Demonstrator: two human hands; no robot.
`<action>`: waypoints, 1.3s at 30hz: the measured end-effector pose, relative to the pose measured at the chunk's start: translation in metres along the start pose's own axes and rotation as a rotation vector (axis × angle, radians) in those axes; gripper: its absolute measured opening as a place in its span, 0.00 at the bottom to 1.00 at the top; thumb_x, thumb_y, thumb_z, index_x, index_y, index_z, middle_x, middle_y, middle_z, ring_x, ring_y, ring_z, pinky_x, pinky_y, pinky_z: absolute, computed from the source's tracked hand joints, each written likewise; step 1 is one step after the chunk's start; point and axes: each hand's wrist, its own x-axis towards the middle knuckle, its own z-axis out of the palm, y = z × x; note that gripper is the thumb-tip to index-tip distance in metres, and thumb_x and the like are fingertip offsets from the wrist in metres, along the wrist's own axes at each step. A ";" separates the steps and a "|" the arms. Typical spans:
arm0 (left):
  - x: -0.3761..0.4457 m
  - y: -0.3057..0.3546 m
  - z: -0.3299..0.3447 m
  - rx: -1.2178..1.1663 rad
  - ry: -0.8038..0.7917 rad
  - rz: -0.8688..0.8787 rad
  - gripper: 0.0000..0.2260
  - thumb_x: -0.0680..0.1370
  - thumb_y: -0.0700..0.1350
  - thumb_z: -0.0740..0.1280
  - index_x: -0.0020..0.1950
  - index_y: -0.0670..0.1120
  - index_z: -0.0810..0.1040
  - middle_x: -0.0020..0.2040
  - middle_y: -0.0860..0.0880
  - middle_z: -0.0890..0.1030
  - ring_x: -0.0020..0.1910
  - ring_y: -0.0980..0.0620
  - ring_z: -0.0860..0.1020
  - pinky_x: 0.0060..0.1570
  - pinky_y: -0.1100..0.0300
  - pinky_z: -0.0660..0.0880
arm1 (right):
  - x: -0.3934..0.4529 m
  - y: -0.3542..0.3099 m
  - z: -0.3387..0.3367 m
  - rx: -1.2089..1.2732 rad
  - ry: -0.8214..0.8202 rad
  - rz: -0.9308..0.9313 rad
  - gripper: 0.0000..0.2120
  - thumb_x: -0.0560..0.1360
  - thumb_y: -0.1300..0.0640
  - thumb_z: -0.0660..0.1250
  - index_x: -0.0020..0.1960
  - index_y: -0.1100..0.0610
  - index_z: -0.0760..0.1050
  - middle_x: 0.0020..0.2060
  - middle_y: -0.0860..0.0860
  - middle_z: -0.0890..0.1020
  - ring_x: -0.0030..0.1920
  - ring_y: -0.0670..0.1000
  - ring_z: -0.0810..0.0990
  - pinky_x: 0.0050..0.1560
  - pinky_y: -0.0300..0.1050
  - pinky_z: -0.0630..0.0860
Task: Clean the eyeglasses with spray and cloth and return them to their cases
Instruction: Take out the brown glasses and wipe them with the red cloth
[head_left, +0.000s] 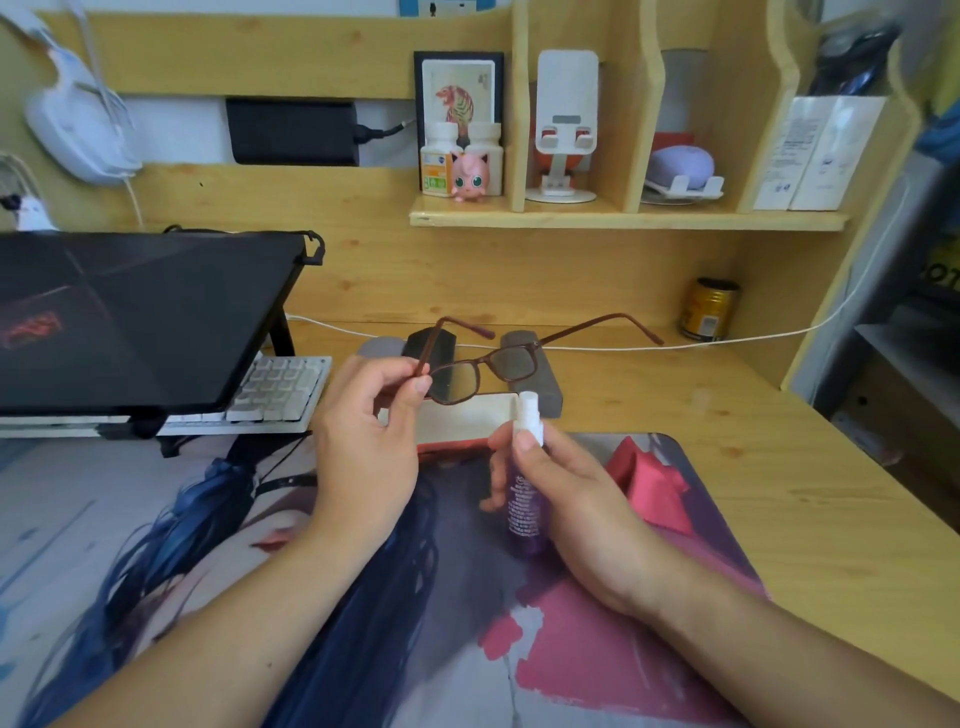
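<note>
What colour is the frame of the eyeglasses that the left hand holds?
The eyeglasses have a dark reddish-brown frame, best seen in the head view, the only one.

Brown-framed eyeglasses showing w/ a purple spray bottle w/ white nozzle, pink cloth lying at right edge of illustrated blue/pink desk mat.

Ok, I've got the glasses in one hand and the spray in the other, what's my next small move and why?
Probably press the nozzle to mist the nearer lens. Your left hand pinches the brown glasses by the hinge with the temples open, and your right hand holds the purple spray bottle upright just under them, thumb on its white top.
</note>
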 end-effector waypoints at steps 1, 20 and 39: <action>-0.001 0.001 0.000 0.004 -0.005 0.012 0.03 0.80 0.40 0.69 0.52 0.46 0.82 0.47 0.49 0.80 0.50 0.46 0.81 0.51 0.43 0.78 | 0.000 -0.002 0.002 0.017 0.003 0.023 0.19 0.79 0.42 0.61 0.51 0.58 0.76 0.37 0.53 0.76 0.37 0.53 0.75 0.49 0.58 0.73; -0.009 0.023 0.011 0.107 -0.069 0.229 0.01 0.77 0.36 0.71 0.47 0.40 0.82 0.43 0.51 0.77 0.43 0.54 0.76 0.46 0.62 0.73 | 0.009 -0.043 0.007 0.036 0.124 0.465 0.30 0.75 0.31 0.57 0.30 0.57 0.68 0.25 0.54 0.65 0.23 0.53 0.60 0.28 0.45 0.60; -0.007 0.021 0.008 0.050 -0.072 0.155 0.03 0.78 0.36 0.70 0.49 0.43 0.82 0.46 0.59 0.77 0.46 0.54 0.79 0.48 0.60 0.76 | 0.011 -0.043 -0.022 -0.038 0.484 0.375 0.26 0.74 0.35 0.59 0.30 0.55 0.70 0.24 0.53 0.68 0.23 0.52 0.63 0.28 0.43 0.62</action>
